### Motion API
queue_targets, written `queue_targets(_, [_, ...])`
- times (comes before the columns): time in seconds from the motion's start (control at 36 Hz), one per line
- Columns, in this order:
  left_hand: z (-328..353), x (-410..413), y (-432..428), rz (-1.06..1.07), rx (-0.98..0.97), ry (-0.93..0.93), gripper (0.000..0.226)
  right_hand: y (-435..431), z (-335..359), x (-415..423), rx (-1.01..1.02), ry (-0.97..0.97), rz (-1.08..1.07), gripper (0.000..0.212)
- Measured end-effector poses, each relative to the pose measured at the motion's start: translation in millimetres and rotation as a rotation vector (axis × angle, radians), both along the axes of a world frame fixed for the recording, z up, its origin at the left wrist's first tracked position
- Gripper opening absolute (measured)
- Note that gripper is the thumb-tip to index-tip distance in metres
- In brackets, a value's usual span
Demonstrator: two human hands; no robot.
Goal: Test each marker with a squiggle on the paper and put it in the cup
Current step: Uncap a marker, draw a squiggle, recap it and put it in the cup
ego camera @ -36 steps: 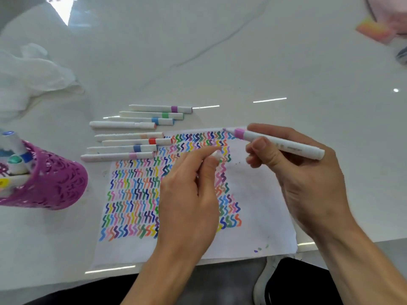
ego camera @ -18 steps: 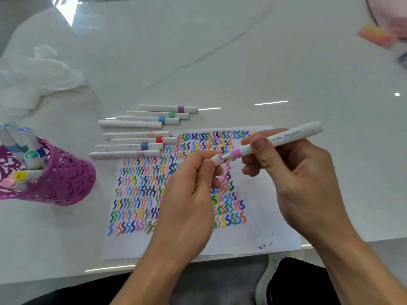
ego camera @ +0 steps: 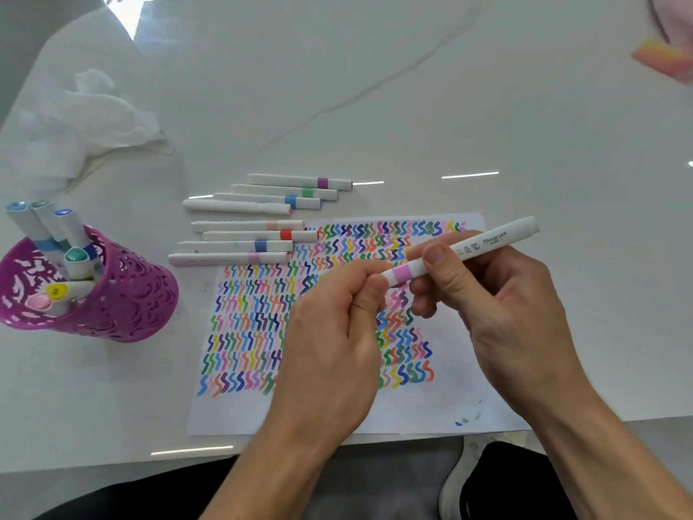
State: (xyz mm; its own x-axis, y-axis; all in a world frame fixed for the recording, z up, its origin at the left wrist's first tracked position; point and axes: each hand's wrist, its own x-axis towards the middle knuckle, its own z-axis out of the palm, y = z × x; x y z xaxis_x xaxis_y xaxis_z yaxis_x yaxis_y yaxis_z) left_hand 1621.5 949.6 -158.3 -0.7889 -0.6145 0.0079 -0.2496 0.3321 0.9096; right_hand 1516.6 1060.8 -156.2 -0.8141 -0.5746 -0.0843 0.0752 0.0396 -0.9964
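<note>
Right hand grips pink marker; left hand pinches its cap end

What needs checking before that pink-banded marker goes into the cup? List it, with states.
1. Marker gripped by right hand: ok.
2. Cap seated: cannot tell; left hand fingers cover the tip end.
3. Purple cup upright on the table: ok.
4. Room in the cup: ok, though several markers already stand in it.
5. Path to the cup: not ok; eight markers lie between, so lift over them.
6. This marker's squiggle on the paper: cannot tell.
</note>
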Motion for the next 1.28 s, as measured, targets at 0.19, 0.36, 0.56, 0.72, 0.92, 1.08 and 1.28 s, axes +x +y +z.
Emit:
queue_targets(0.19, [-1.5, 4.1, -2.4, 0.015, -0.071, 0.012, 0.018, -3.1, -8.9, 3.4, -0.011, -0.104, -0.006, 0.025])
queue_targets(0.36, [7.1, 7.4, -12.2, 0.041, -0.089, 0.072, 0.013, -9.2, -10.5, 0.8, -0.020, -0.195, 0.049, 0.032])
queue_targets(0.56, [20.3, 18.3, -25.3, 0.234, 0.010, 0.232, 0.013, -11.5, -11.4, -2.9, 0.102, -0.035, -0.044, 0.042])
queue_targets(0.72, [34.1, 35.0, -45.4, 0.386, -0.121, 0.318, 0.012, -10.6, -8.8, -2.5, 0.133, 0.051, -0.101, 0.033])
queue_targets(0.92, [47.9, 60.1, -67.7, 0.503, -0.392, 0.391, 0.021, -11.5, -7.5, 4.2, 0.198, 0.159, -0.087, 0.019])
queue_targets(1.08, [49.6, 77.8, -89.8, 0.574, -0.591, 0.436, 0.028, -12.3, -9.3, 8.0, 0.222, 0.215, -0.076, 0.013])
queue_targets(1.28, [43.4, 82.1, -94.1, 0.557, -0.681, 0.417, 0.031, -14.3, -12.2, 7.4, 0.236, 0.257, -0.074, 0.014])
